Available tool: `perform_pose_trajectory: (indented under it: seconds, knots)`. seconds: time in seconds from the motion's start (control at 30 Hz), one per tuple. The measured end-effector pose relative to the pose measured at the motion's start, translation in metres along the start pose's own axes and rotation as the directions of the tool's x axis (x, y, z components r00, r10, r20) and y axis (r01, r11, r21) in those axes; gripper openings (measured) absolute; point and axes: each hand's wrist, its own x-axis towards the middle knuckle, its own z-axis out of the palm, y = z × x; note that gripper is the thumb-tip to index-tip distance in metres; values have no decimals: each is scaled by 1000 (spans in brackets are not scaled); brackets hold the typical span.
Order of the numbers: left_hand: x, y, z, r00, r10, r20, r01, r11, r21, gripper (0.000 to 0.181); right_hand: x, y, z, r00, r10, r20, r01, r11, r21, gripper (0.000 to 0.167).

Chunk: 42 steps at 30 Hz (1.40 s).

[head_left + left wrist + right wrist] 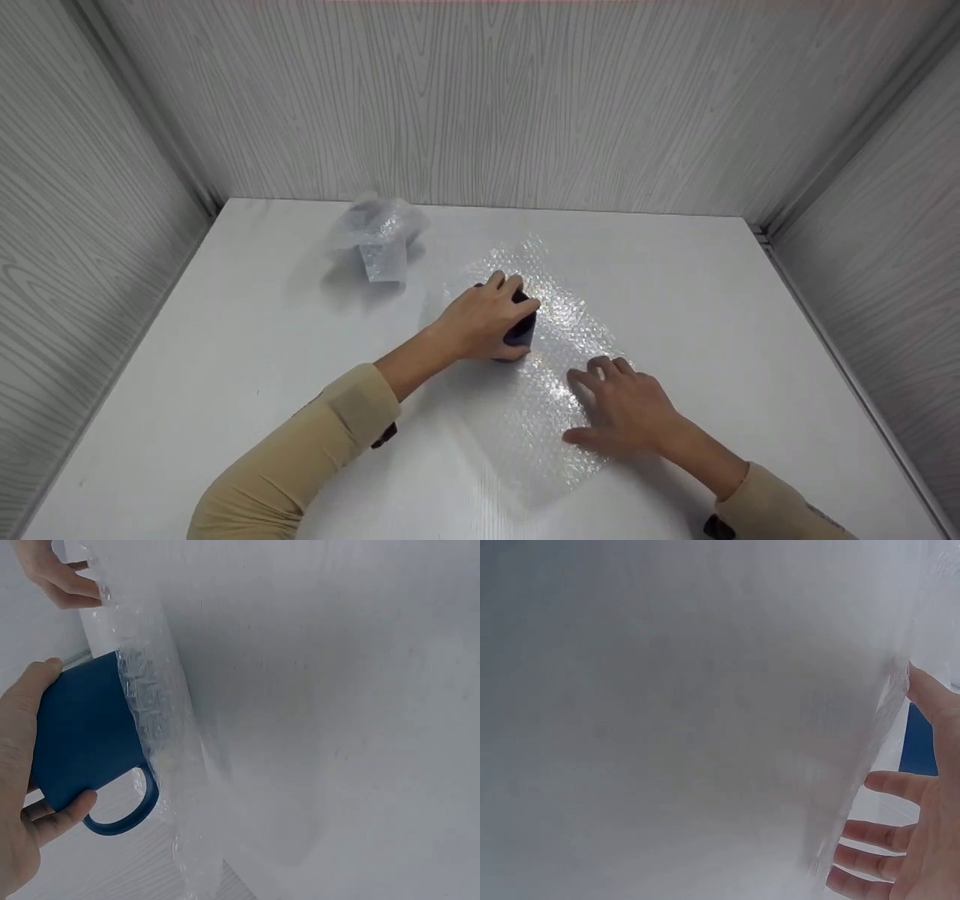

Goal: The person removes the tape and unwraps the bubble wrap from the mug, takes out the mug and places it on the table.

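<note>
In the head view my left hand (478, 321) grips a dark blue mug (521, 331) from above, fingers and thumb around its body. The left wrist view shows the mug (86, 731) side-on, its handle near the sheet. Beneath it, a clear sheet of bubble wrap (574, 330) lies spread on the white table. My right hand (626, 405) rests at the sheet's near right side with fingers spread. In the right wrist view its fingertips (889, 784) touch the sheet's edge without closing round it. My left palm hides part of the mug.
A bundle of crumpled bubble wrap (384, 240) stands on the table at the back left; what is inside cannot be made out. Grey wood-grain panels (480, 105) enclose the white table (225, 390) at the back and both sides.
</note>
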Motion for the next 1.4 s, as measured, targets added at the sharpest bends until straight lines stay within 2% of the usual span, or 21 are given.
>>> perform_pose_trajectory:
  seconds: [0.3, 0.7, 1.0, 1.2, 1.4]
  knots:
    - [-27, -23, -11, 997, -54, -50, 54, 999, -7, 58, 0, 2, -1, 999, -26, -19, 26, 1000, 8, 83]
    - [-87, -53, -24, 988, -128, -87, 127, 992, -19, 60, -5, 3, 0, 1000, -23, -9, 23, 1000, -3, 84]
    - [-133, -72, -32, 972, -219, -79, 217, 975, -36, 62, -3, 0, -2, 999, -33, -10, 33, 999, -6, 82]
    - [-158, -90, -36, 962, -265, -72, 267, 964, 19, 65, -1, 1, 0, 1000, -24, -3, 24, 1000, -3, 82]
    - [-179, -108, -41, 946, -316, -69, 317, 948, 4, 64, -1, 2, 0, 1000, -23, -11, 23, 1000, -1, 83]
